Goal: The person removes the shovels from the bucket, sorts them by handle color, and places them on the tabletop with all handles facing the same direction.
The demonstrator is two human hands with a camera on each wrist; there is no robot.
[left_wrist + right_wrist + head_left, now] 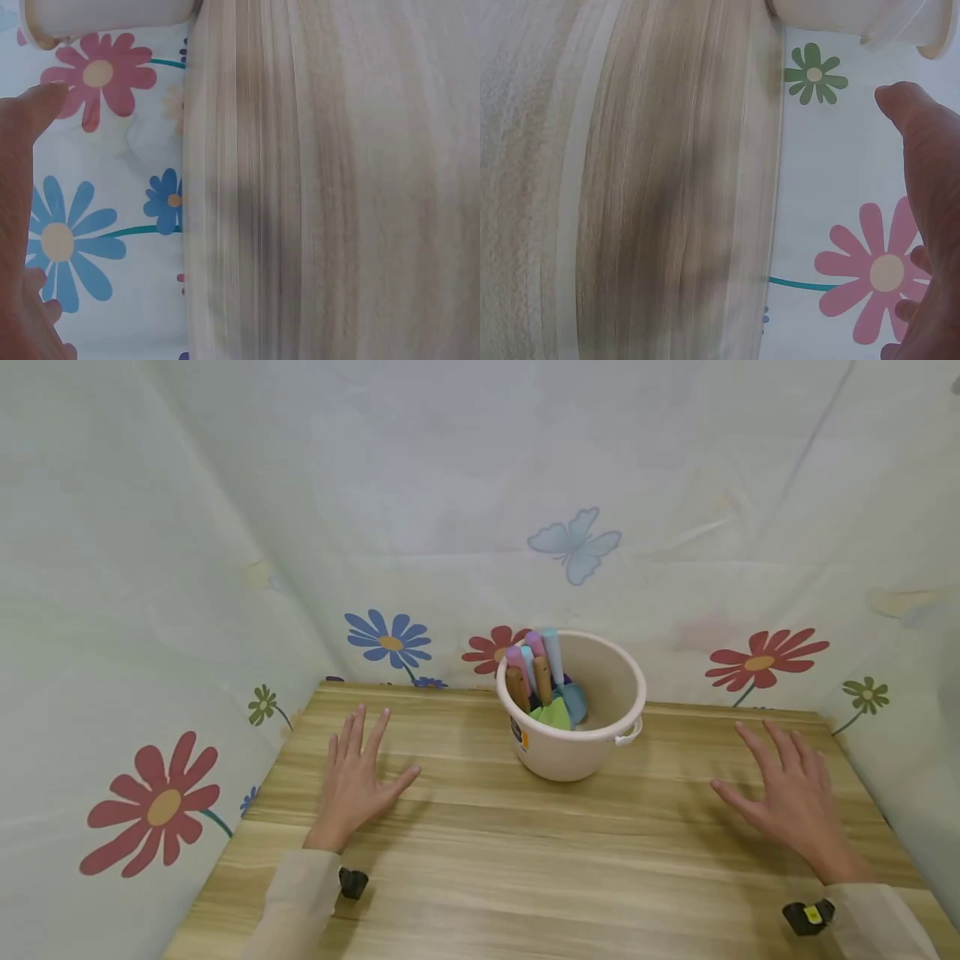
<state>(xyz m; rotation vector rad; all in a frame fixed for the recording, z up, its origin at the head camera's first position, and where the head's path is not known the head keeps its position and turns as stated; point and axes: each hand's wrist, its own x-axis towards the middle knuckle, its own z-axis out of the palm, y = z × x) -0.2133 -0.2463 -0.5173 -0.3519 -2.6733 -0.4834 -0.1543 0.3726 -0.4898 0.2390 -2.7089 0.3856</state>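
A pale plastic bucket (558, 758) stands upright toward the back of the wooden table. Inside it, several small tools lean against the left wall, with pink, light-blue and brown handles (542, 681); a green blade (553, 714) and a blue scoop-like head (573, 702) show at the bottom. To the bucket's left my left hand (356, 781) hovers with fingers spread, holding nothing. On the other side my right hand (795, 797) is likewise spread and holds nothing. Both hands are apart from the bucket, whose edge also shows in both wrist views.
The wood-grain table (495, 860) spreads in front of me. White cloth (450, 485) printed with flowers and a butterfly hangs behind it and along the sides. The bucket's white handle joint (628, 732) faces right. Small black devices (352, 882) sit at both wrists.
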